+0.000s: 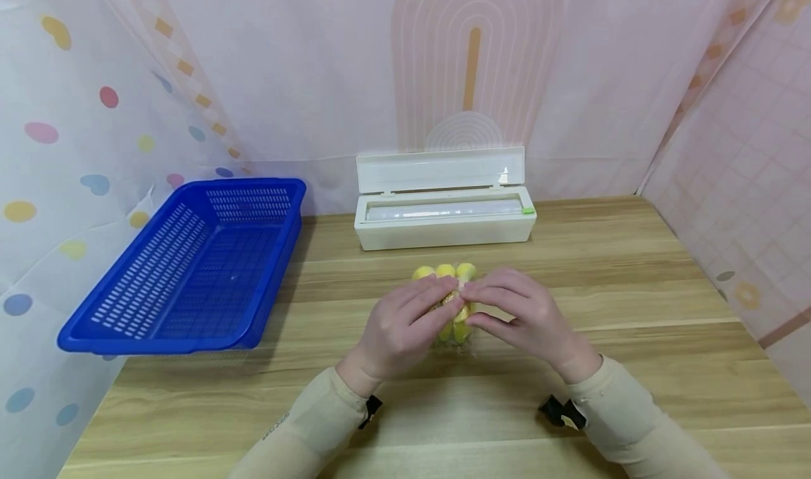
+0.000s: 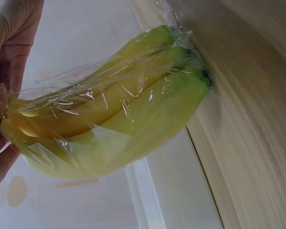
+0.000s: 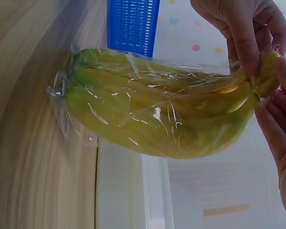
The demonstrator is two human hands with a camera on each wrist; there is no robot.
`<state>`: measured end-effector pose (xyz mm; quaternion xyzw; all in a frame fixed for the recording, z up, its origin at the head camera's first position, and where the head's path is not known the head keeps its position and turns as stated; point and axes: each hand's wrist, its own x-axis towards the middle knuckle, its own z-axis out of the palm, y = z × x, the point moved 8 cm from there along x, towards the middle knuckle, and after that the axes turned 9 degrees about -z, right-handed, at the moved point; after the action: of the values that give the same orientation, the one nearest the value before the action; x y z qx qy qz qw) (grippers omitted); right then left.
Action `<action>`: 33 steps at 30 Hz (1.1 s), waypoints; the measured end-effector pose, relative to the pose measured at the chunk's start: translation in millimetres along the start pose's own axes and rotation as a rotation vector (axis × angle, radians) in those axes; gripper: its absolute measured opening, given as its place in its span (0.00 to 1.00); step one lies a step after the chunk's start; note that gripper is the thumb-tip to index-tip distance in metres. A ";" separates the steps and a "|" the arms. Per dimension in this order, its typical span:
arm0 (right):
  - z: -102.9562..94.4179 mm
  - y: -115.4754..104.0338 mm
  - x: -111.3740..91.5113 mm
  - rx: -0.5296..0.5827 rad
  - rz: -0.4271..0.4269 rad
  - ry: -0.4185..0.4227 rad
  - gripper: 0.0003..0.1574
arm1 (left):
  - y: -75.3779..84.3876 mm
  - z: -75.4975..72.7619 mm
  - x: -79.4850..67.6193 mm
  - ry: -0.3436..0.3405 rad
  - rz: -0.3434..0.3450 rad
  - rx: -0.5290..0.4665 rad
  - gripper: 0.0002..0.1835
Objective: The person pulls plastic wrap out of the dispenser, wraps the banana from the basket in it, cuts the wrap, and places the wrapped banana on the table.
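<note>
A bunch of yellow bananas (image 1: 446, 330) with greenish tips stands on the wooden table, tips down and stem up. Clear cling film (image 2: 105, 102) wraps it, wrinkled and shiny along the sides and gathered loosely at the tips. At the top, my left hand (image 1: 408, 320) holds the film-covered stem end from the left. From the other side my right hand (image 1: 529, 317) pinches the same stem (image 3: 266, 78) between thumb and fingers. The fingers of both hands meet there and partly hide the stem in the head view.
Behind the bananas stands a white cling film box (image 1: 446, 234), its lid raised and a film roll inside. A blue perforated basket (image 1: 253, 282) sits to the left. Printed cloth hangs behind and at both sides of the table (image 1: 621, 275).
</note>
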<state>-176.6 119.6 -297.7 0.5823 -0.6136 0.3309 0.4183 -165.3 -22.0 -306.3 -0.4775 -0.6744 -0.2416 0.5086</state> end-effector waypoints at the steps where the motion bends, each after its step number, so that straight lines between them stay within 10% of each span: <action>1: 0.2 0.2 -0.2 -0.003 0.006 0.004 0.18 | -0.1 -0.1 -0.1 0.002 -0.001 0.002 0.07; 15: 0.1 0.3 -0.6 -0.016 0.066 0.077 0.16 | -2.0 -1.0 0.3 -0.005 -0.033 -0.005 0.08; 33: 2.0 -1.4 -2.2 -0.004 0.008 0.117 0.13 | -16.4 6.6 -6.9 -0.139 -0.240 -0.106 0.17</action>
<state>-175.5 118.6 -300.6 0.5587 -0.5909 0.3648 0.4534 -182.8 -26.4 -312.4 -0.4352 -0.7467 -0.3021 0.4023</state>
